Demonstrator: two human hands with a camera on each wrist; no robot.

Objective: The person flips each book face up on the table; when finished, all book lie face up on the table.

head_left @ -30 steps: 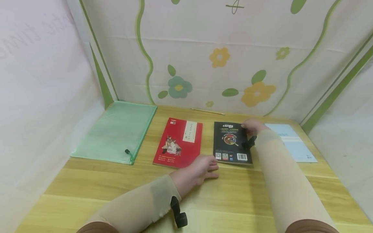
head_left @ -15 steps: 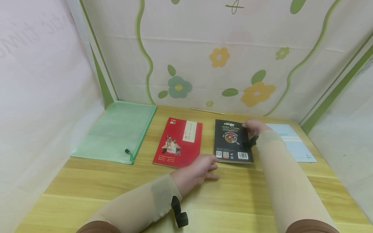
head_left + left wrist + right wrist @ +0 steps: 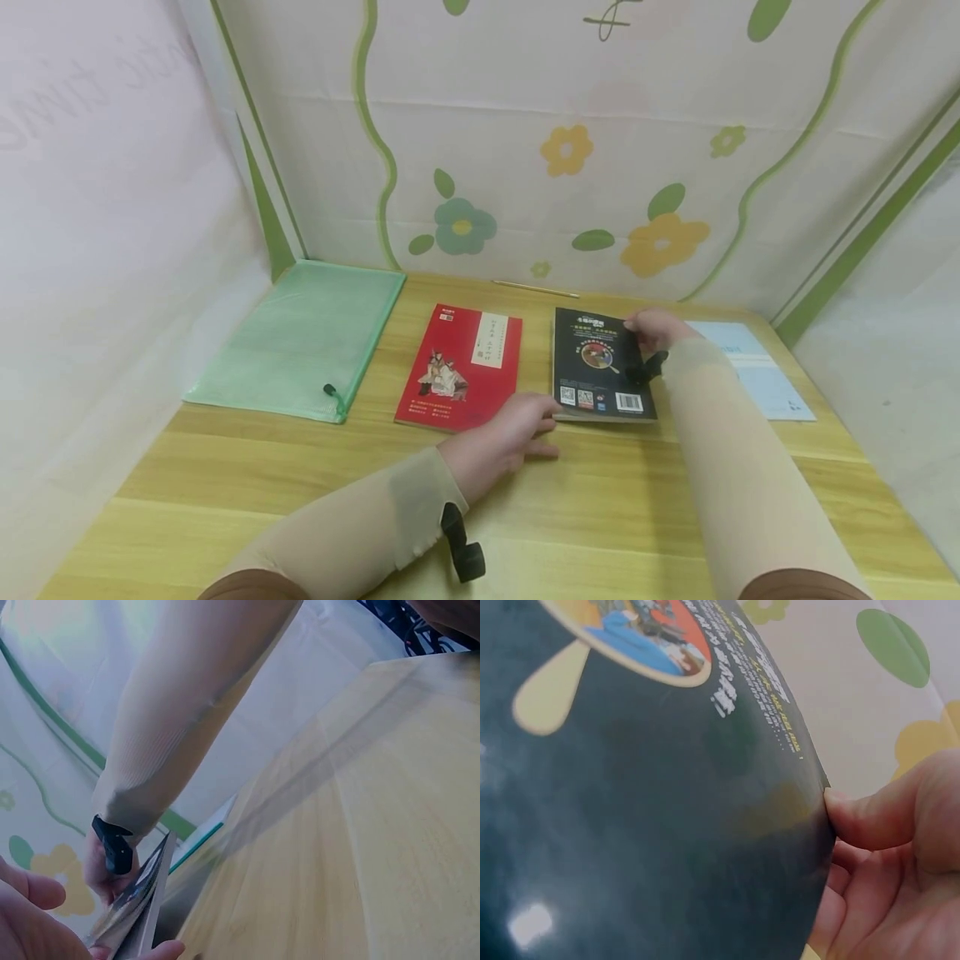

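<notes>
A black book [image 3: 600, 367] lies back cover up on the wooden table [image 3: 600, 517]. My right hand [image 3: 648, 327] pinches its far right corner; in the right wrist view the thumb [image 3: 885, 817] presses the cover's edge [image 3: 630, 787] with the fingers beneath, and that corner is lifted a little. My left hand [image 3: 517, 427] lies flat on the table, and its straight fingertips touch the book's near left corner. In the left wrist view the book's raised edge [image 3: 139, 907] shows beside my left hand's fingers [image 3: 30, 922]. A red book [image 3: 461, 367] lies just left of the black one.
A green mesh zip pouch [image 3: 300, 342] lies at the far left of the table. A pencil [image 3: 535, 288] rests along the back edge by the flowered backdrop. A pale blue sheet [image 3: 757, 371] lies at the right, beyond my right forearm.
The black book has shifted slightly away and to the right under my right hand. My left hand's fingertips have moved up to its near left corner.
</notes>
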